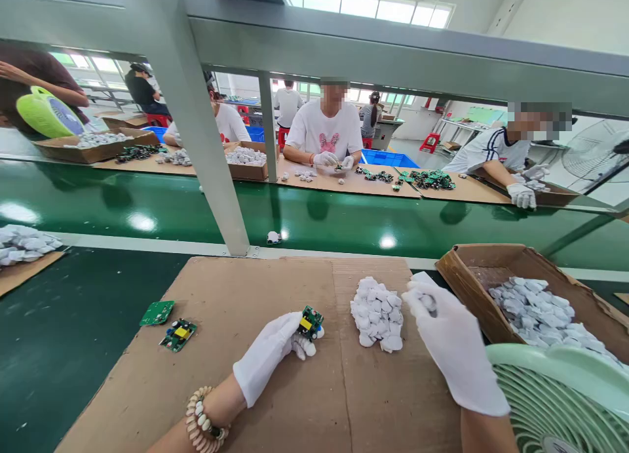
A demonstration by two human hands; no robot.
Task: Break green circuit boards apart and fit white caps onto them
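Note:
My left hand (278, 348), in a white glove, holds a green circuit board (310, 322) with a yellow part between thumb and fingers, above the cardboard sheet (255, 289). My right hand (445, 335), also gloved, is raised just right of a pile of small white pieces (377, 312); its fingers are curled in around a small whitish piece (429, 302). Two more boards lie at the left of the cardboard: one plain green side up (157, 313), the other with its yellow part up (178, 335).
A cardboard box (466, 282) of white pieces stands at the right, behind a green fan (555, 400). Beyond a metal frame post (211, 158) runs a green conveyor belt (324, 210) carrying one small board (274, 237). Several people sit across it.

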